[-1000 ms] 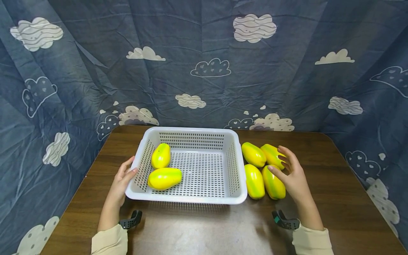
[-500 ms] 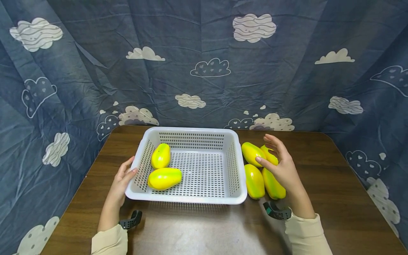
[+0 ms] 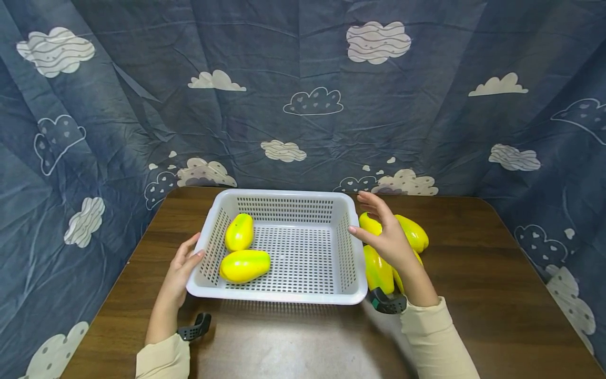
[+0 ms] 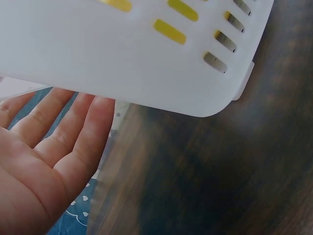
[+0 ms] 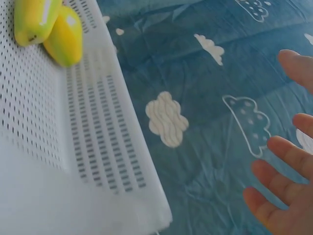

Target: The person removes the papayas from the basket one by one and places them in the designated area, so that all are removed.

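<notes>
A white perforated plastic basket [image 3: 289, 299] sits on the table with two glossy yellow-green, mango-like fruits in its left part, one upper [image 3: 239, 232] and one lower [image 3: 244, 266]. At the basket's left side is my left hand [image 3: 180, 271], its thumb by the rim; in the left wrist view its fairly straight fingers [image 4: 93, 132] reach the basket's edge. My right hand [image 3: 385, 234] hovers at the right rim, over the loose fruits, holding nothing. The right wrist view has its fingers [image 5: 281, 183] spread and apart from the basket wall.
Several more yellow-green fruits [image 3: 377, 271] lie just right of the basket, partly hidden by my right hand and forearm. The brown wooden table [image 3: 478, 295] ends in front of a blue cloud-print cloth [image 3: 312, 142]. A dark wrist device [image 3: 388, 302] is on each wrist.
My right hand has moved left across the loose fruits to the basket's right rim. My left hand, the basket and the fruits look unmoved.
</notes>
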The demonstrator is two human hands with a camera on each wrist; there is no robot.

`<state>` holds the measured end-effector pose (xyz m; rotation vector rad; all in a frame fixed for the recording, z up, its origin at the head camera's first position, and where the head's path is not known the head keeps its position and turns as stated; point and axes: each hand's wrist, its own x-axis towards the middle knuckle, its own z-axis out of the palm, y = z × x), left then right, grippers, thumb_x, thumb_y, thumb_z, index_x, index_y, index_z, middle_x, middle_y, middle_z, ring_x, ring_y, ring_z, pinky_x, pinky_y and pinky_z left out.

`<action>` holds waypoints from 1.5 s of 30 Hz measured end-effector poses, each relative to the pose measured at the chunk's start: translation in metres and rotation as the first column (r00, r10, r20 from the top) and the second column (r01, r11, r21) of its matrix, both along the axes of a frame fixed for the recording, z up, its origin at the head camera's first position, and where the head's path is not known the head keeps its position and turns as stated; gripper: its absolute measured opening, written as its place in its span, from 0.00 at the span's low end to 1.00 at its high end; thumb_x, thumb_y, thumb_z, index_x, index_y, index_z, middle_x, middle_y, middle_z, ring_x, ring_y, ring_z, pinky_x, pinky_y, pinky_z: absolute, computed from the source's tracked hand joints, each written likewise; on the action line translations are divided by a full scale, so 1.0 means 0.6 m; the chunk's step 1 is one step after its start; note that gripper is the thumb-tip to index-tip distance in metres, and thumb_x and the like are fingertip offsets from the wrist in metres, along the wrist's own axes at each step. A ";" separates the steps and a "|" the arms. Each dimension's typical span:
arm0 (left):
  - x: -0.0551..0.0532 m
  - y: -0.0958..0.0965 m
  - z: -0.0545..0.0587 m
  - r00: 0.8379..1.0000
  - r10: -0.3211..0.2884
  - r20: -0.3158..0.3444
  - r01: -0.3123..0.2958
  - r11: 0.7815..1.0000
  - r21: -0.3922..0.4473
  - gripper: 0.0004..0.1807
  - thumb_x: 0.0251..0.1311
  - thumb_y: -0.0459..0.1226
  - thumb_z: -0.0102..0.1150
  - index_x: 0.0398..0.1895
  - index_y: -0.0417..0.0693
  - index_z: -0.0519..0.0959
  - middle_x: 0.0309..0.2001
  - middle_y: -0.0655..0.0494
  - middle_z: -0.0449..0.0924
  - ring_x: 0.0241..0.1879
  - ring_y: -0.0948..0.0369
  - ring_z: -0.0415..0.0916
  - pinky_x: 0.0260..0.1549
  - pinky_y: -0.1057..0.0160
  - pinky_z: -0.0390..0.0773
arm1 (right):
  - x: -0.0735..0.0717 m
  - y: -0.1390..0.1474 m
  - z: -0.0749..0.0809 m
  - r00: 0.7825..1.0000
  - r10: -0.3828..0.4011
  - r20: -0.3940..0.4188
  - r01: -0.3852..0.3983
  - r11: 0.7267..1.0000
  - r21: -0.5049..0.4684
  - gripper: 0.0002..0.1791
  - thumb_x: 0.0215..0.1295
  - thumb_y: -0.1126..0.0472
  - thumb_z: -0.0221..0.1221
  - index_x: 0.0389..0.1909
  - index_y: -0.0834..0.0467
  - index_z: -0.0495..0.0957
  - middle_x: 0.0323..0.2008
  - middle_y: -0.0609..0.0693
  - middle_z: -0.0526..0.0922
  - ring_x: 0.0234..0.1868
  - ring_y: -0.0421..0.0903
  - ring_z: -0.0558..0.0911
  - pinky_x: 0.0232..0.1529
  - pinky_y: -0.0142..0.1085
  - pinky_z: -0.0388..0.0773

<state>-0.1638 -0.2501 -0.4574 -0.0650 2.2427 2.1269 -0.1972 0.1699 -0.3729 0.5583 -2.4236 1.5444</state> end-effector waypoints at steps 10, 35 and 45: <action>0.002 0.002 0.004 1.000 0.000 0.022 0.000 1.000 0.004 0.29 0.66 0.42 0.43 0.68 0.50 0.49 0.61 0.37 0.58 0.43 0.65 0.74 0.37 0.62 0.76 | 0.002 -0.067 0.037 0.993 0.111 0.035 -0.111 0.994 0.002 0.36 0.53 0.69 0.62 0.63 0.65 0.57 0.60 0.62 0.63 0.57 0.60 0.63 0.56 0.53 0.56; -0.001 0.002 0.001 1.000 -0.001 0.001 0.001 1.000 -0.008 0.29 0.66 0.44 0.43 0.68 0.52 0.50 0.61 0.37 0.58 0.43 0.64 0.74 0.37 0.62 0.76 | -0.078 -0.160 -0.026 0.947 0.295 0.127 -0.311 0.941 0.135 0.38 0.52 0.56 0.65 0.64 0.53 0.60 0.60 0.50 0.66 0.55 0.50 0.67 0.55 0.45 0.62; 0.001 0.002 0.001 1.000 -0.003 0.010 0.003 1.000 -0.019 0.30 0.66 0.44 0.43 0.68 0.52 0.49 0.62 0.36 0.57 0.44 0.63 0.73 0.37 0.62 0.76 | -0.091 -0.202 -0.046 0.893 0.396 0.213 -0.436 0.878 0.198 0.39 0.50 0.52 0.66 0.63 0.51 0.61 0.59 0.47 0.66 0.56 0.45 0.67 0.54 0.42 0.64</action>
